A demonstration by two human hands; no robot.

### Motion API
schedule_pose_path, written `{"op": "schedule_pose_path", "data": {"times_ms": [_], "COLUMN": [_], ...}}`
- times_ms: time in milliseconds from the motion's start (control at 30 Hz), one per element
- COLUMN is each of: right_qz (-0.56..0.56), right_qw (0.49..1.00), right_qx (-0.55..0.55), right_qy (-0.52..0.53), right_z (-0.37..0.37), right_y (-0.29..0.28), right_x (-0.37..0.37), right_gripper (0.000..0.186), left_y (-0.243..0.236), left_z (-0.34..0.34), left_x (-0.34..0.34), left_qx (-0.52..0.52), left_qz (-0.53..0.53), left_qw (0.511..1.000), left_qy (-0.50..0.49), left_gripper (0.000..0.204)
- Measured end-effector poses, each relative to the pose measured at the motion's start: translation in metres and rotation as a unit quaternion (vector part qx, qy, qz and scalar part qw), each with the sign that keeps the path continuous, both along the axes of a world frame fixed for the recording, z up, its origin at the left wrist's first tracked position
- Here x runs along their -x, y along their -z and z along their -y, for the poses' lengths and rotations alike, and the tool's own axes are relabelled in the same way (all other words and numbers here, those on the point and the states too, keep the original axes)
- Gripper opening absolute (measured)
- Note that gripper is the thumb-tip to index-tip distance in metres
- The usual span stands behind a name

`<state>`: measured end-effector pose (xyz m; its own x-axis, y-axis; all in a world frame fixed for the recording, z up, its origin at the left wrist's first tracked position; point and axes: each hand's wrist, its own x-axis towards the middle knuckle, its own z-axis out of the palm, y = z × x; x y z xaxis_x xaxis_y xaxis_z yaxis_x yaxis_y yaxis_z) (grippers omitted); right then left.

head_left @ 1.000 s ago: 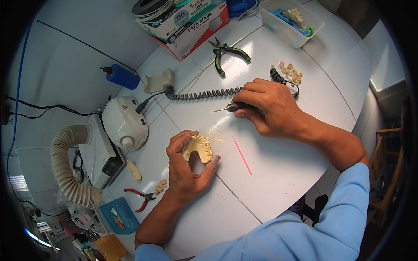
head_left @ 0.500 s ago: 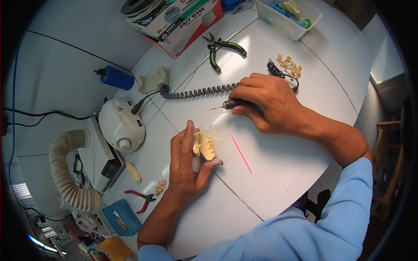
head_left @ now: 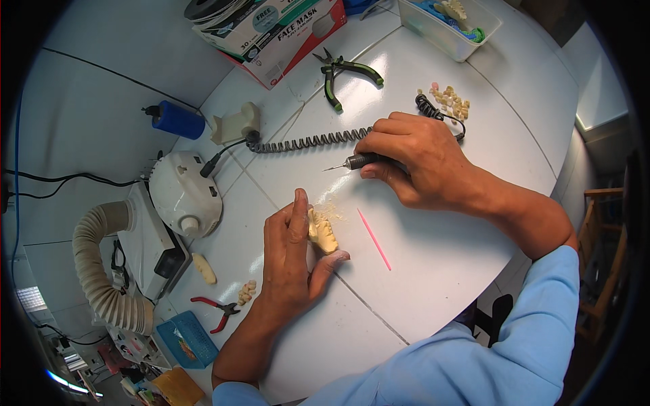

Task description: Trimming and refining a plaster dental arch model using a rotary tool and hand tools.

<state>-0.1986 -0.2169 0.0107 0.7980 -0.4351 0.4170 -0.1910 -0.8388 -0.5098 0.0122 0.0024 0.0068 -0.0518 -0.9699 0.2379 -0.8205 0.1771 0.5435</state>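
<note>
My right hand grips the dark handpiece of a rotary tool. Its thin metal bit points left, clear of any object. Lower left of it, my left hand holds a pale yellow dental cast close to the tabletop. The index finger is stretched out along the cast's left side and the thumb lies at its lower end. My other left fingers and part of the cast are hidden behind the hand. Powdery shavings lie beside the cast. A pink pointed stick rests to its right.
A coiled cord crosses the white table from the control unit. Green-handled pliers, loose teeth and a plastic tub stand farther back. Red pliers lie near my left forearm, beside a blue tray.
My left hand has turned the dental cast slightly, and the index finger now covers more of its left side. The right hand and handpiece have hardly moved.
</note>
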Motion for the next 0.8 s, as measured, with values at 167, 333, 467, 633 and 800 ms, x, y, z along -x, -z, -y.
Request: {"op": "schedule_pose_path", "data": {"times_ms": [167,333,467,633,800], "right_qz": [0.0,-0.026,-0.052,-0.063,-0.059], "right_qw": [1.0,0.999,0.994,0.991,0.992], "right_qx": [0.002,0.007,0.037,0.06,0.061], "right_qy": [-0.008,-0.038,-0.084,-0.101,-0.093], "right_z": [0.0,-0.004,-0.013,-0.018,-0.022], "right_y": [-0.001,-0.01,-0.013,-0.013,-0.011], "right_x": [0.001,0.003,0.004,0.004,0.005], "right_gripper": [0.02,0.022,0.023,0.021,0.018], "left_y": [0.003,0.006,0.008,0.008,0.005], "left_z": [0.0,0.0,-0.001,-0.001,0.0], "left_x": [0.001,0.001,-0.002,-0.001,-0.001], "left_qx": [0.0,0.024,0.045,0.045,0.043], "left_qz": [-0.01,-0.034,-0.045,-0.067,-0.077], "left_qw": [1.0,0.999,0.998,0.996,0.996], "left_qy": [-0.002,-0.013,-0.03,-0.037,-0.024], "left_gripper": [0.115,0.105,0.096,0.094,0.088]}}
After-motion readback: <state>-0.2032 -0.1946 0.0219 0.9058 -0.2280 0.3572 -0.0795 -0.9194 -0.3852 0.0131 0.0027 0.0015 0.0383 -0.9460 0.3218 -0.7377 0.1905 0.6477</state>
